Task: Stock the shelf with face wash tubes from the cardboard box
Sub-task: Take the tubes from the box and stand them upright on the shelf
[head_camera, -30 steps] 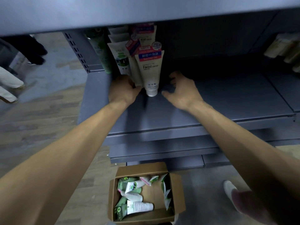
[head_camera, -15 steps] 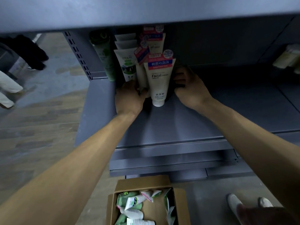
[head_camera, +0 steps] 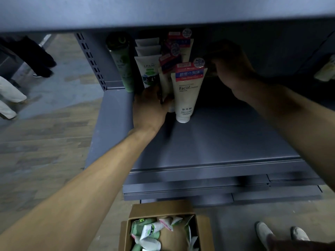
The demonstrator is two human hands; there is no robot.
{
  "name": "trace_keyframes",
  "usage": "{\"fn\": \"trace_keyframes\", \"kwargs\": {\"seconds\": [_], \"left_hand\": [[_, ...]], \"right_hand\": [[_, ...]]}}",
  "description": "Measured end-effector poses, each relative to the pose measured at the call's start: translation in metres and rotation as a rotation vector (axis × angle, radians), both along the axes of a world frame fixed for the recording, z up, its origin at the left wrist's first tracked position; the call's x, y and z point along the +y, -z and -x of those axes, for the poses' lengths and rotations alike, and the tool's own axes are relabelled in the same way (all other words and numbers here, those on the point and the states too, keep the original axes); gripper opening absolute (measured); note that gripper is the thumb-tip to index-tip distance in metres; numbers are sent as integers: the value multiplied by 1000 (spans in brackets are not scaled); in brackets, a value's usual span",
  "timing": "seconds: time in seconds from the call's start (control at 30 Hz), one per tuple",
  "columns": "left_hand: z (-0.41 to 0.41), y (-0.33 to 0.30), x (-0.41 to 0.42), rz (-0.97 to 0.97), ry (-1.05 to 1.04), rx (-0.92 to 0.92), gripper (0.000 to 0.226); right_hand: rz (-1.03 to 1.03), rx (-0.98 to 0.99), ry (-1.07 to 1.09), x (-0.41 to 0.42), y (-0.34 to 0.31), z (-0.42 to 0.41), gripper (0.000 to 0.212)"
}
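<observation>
My left hand (head_camera: 149,109) pinches a white tube just left of the Facial cleanser tube (head_camera: 187,93). My right hand (head_camera: 231,67) reaches behind it on the shelf (head_camera: 217,142); I cannot tell its grip.

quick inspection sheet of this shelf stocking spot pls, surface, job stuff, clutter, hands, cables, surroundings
surface: grey metal shelf, mostly bare toward the front and right.
job's things: white Facial tube stands cap down at the front of a row; more tubes stand behind and to its left, beside a green tube; cardboard box on the floor below holds loose tubes.
clutter: pale items at the far right, too dim to identify.
hands: left hand is at the tube bases; right hand reaches behind the row, grip unclear in shadow.
cables: nothing seen.
surroundings: wood-pattern floor, another person's legs at left, wearer's shoes.
</observation>
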State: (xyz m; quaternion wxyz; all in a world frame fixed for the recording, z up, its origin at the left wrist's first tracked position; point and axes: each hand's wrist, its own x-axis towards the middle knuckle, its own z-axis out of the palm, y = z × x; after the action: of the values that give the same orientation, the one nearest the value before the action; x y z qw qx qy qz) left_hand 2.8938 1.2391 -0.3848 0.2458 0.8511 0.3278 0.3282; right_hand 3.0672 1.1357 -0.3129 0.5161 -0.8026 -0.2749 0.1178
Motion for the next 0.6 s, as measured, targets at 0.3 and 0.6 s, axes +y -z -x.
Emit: {"fn": "trace_keyframes", "kwargs": {"seconds": [0.3, 0.6], "left_hand": [[-3, 0, 6, 35, -19, 28, 31], [-5, -5, 11, 70, 22, 70, 26]], "right_hand": [[-108, 118, -189, -4, -9, 24, 17], [6, 31, -482, -31, 22, 33, 36]]}}
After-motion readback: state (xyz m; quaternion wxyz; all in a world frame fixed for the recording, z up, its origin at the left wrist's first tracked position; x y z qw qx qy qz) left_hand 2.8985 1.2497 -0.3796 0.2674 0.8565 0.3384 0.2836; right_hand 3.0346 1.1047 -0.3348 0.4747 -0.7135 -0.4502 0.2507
